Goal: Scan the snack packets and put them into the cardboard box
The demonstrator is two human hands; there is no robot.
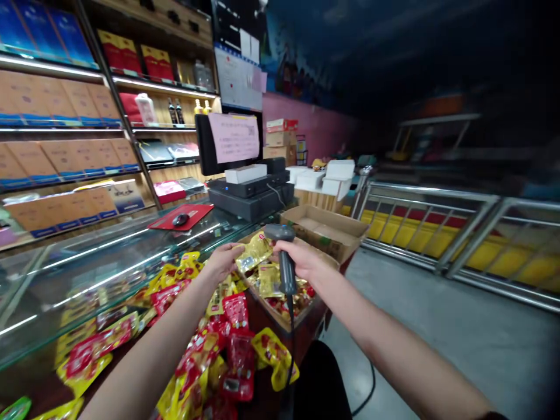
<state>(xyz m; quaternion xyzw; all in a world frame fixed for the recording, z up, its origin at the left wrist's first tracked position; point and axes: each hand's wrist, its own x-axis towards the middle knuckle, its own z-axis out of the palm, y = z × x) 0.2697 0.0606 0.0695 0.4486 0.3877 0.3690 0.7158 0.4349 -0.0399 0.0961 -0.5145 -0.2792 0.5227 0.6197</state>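
My left hand (224, 261) pinches the left edge of a gold snack packet (254, 252) above an open cardboard box. In my right hand (301, 256) is a dark grey handheld scanner (286, 271), its head over the packet's right end and its cable hanging down. More gold and red packets (270, 280) lie inside the box (286, 326) beneath both hands. Red and yellow packets (236, 312) are heaped on the counter to the left of the box and between my forearms.
A glass counter (126, 251) runs along the left, with a mouse (180, 220) on a red mat. Behind stand a monitor (230, 140) and black equipment (249, 195). Another open carton (324, 227) adjoins the box. Metal railings (429, 227) stand at the right.
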